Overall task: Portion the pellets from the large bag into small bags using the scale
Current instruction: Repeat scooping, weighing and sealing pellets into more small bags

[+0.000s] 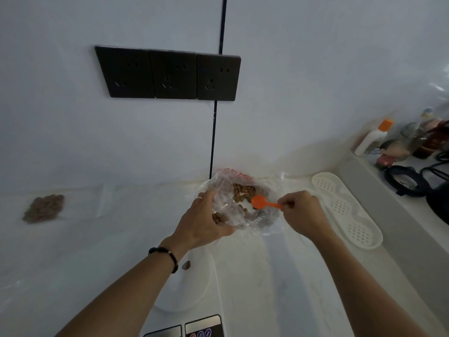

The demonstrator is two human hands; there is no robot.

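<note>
A large clear plastic bag [239,188] of brown pellets [243,192] lies open on the white counter by the wall. My left hand [202,221] grips the bag's near left edge, holding it open. My right hand [302,211] pinches the handle of an orange scoop [261,202], whose bowl sits over the pellets inside the bag. Below my left wrist stands a white scale [192,288] with one pellet [186,265] on its round platform. A small clear bag holding pellets [45,207] lies at the far left.
A white perforated tray [347,210] lies right of the bag. Bottles and jars [398,139] and a black object [403,181] crowd a raised ledge at the right. Dark wall sockets [170,75] hang above. Flat clear bags [80,203] lie on the left counter.
</note>
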